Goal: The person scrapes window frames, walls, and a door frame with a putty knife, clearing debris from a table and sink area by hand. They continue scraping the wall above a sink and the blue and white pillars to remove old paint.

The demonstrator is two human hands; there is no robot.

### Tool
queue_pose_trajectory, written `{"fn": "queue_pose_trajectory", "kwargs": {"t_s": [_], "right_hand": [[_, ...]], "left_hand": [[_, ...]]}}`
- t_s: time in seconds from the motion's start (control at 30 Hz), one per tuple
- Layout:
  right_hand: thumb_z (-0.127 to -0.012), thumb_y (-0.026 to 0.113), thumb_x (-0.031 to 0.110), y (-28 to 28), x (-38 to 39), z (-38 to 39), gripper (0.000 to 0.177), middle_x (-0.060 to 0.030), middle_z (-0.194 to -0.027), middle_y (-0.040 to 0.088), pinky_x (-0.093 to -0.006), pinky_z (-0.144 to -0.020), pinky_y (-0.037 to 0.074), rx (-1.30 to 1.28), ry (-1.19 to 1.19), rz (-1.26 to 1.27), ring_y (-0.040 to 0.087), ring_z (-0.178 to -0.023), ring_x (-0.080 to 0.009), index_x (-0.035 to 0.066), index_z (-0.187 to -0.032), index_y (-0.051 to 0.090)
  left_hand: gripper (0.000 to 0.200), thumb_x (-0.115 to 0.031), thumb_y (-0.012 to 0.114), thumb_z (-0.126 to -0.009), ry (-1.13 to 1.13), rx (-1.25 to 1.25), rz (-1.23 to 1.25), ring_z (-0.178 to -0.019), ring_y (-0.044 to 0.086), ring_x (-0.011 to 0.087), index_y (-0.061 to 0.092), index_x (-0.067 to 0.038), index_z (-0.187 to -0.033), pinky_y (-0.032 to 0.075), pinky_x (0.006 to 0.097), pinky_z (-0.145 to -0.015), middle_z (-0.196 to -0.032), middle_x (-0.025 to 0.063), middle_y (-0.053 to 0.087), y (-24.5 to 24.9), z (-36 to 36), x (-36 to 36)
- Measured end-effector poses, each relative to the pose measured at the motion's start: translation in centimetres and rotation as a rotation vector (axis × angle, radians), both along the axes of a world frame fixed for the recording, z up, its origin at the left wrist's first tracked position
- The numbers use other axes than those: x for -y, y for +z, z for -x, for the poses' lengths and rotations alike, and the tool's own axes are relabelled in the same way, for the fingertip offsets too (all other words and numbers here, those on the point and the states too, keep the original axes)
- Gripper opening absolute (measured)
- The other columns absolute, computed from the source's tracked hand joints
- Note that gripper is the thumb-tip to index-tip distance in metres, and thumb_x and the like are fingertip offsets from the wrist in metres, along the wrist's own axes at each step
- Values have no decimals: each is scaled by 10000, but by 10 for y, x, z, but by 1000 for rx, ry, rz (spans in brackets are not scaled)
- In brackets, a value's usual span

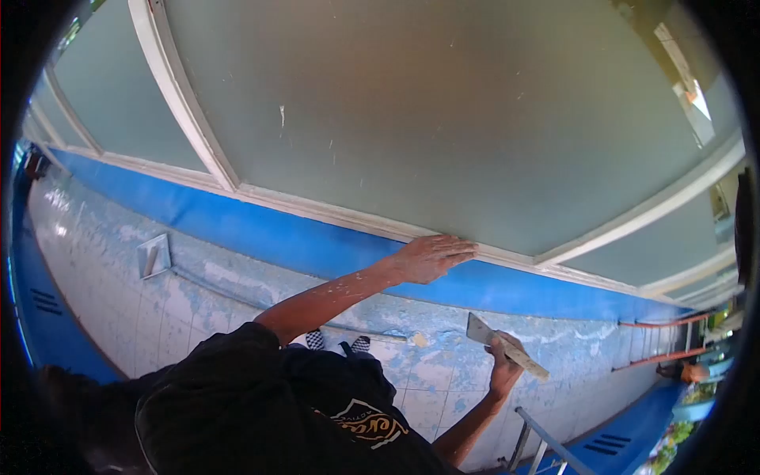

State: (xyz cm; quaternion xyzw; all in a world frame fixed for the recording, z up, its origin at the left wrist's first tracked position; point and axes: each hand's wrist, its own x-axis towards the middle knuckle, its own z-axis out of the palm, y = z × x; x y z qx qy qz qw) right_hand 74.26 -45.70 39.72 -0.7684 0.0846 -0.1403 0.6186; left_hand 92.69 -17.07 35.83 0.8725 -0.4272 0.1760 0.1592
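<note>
My left hand (434,258) lies with outstretched fingers on the white window frame (332,214), at the lower edge of a large frosted pane (412,119). Pale specks mark the hand and forearm. Lower and to the right, my right hand (502,369) is closed around a putty knife (480,328). Its grey blade points up and left, and a pale flat part sticks out past the fingers on the other side. The putty knife is held away from the blue wall band (277,241). My fingers hide part of the grip.
A square plate with a handle (154,256) lies on the stained tile floor (182,309) at left. A long strip (368,333) lies near my checkered shoes (315,340). An orange ladder (665,323) and another person (697,372) are at right; a metal ladder (546,443) stands nearer.
</note>
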Motion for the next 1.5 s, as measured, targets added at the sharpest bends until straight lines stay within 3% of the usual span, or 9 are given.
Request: {"fn": "queue_pose_trajectory", "kwargs": {"t_s": [0.33,0.47,0.6,0.7,0.83,1.13,1.23,1.33,1.5], "right_hand": [[-853,849,151,2,-34,-77,306,-136,-937,734,-314,-722,585,-39,318,-22,690,-802,-203,-60,-1050,747],[-855,842,135,10,-63,-83,266,-127,-964,749,-319,-787,556,64,383,100,689,-835,-192,-43,-1035,761],[-860,825,130,60,-123,-86,223,-113,-943,762,-315,-804,543,198,443,252,685,-846,-166,-13,-1023,772],[-860,814,123,95,-187,-96,201,-96,-920,768,-300,-788,540,303,501,378,686,-836,-150,7,-1021,777],[-838,825,129,124,-288,-106,217,-78,-923,765,-296,-792,541,240,650,320,684,-847,-149,28,-1023,774],[-844,794,128,104,-424,-127,154,-111,-886,764,-343,-762,551,169,717,536,708,-798,-229,55,-979,783],[-853,800,159,107,-435,-130,194,-94,-920,764,-334,-778,553,179,769,701,702,-832,-203,75,-1025,774],[-831,783,115,124,-446,-113,164,-139,-847,758,-360,-754,556,191,826,682,705,-758,-255,62,-986,785],[-842,776,115,111,-469,-120,161,-133,-870,769,-359,-751,559,160,775,607,707,-760,-244,60,-993,793]], "left_hand": [[582,-177,722,-906,416,-25,87,-1344,567,222,556,-217,-1463,419,407,-1186,-1486,13,579,23,79,-172],[535,-95,727,-884,680,22,188,-1315,583,271,601,-164,-1399,451,417,-1147,-1459,64,595,23,114,-239],[533,-81,743,-837,1081,79,278,-1230,614,323,621,-110,-1354,488,420,-1076,-1355,130,638,7,133,-289],[434,-96,755,-832,945,333,358,-1086,651,339,664,-87,-1256,508,450,-989,-1153,129,695,44,134,-290],[242,-141,746,-857,727,228,236,-1004,662,319,718,-78,-1089,507,451,-929,-984,106,711,26,144,-310],[203,-237,731,-915,572,-282,206,-1020,694,309,726,-74,-1035,506,465,-947,-1034,118,746,-46,224,-388],[233,-248,726,-919,538,-497,157,-1006,704,319,728,-68,-1067,521,467,-922,-1022,129,750,-70,257,-416],[261,-251,734,-912,559,-594,203,-977,717,326,729,-71,-1101,540,456,-880,-1016,141,755,-93,280,-444],[271,-271,757,-893,658,-666,316,-922,730,311,742,-74,-1079,561,424,-805,-995,154,756,-126,305,-474]]}}
